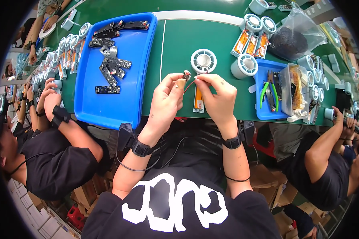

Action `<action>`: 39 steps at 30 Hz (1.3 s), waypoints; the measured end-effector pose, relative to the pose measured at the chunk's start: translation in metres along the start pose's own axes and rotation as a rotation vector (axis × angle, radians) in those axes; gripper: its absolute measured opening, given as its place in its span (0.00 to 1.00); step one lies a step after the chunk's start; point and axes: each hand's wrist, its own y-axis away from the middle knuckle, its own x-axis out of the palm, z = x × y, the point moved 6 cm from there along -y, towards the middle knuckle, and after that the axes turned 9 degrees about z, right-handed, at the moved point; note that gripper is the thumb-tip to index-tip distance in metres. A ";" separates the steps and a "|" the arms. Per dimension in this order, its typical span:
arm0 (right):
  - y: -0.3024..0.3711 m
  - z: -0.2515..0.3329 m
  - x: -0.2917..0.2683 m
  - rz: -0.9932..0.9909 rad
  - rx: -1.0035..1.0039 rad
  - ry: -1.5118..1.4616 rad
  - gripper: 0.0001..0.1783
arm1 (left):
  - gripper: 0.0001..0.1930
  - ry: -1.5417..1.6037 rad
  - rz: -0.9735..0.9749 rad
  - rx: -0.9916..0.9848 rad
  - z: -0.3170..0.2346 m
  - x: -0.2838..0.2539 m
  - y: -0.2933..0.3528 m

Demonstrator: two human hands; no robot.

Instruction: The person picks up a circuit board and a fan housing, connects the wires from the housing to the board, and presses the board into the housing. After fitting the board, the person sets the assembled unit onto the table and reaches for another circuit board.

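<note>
Looks like wiring step: L hand point(167, 95) pinching small dark board point(186, 74) btwn thumb + fingers, R hand point(220, 92) in narrow pinch at end of red wire point(188, 87), can't tell if joined to board. Fan unit point(204, 60) on green bench point(176, 44), head just past hands, orange batt point(199, 100) in its open handle. Next move prob needs steady board, straight alignment, no tugging
</note>
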 end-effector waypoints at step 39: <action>-0.009 0.016 0.006 0.035 -0.192 0.295 0.06 | 0.19 -1.007 -0.171 0.522 -0.030 0.012 0.008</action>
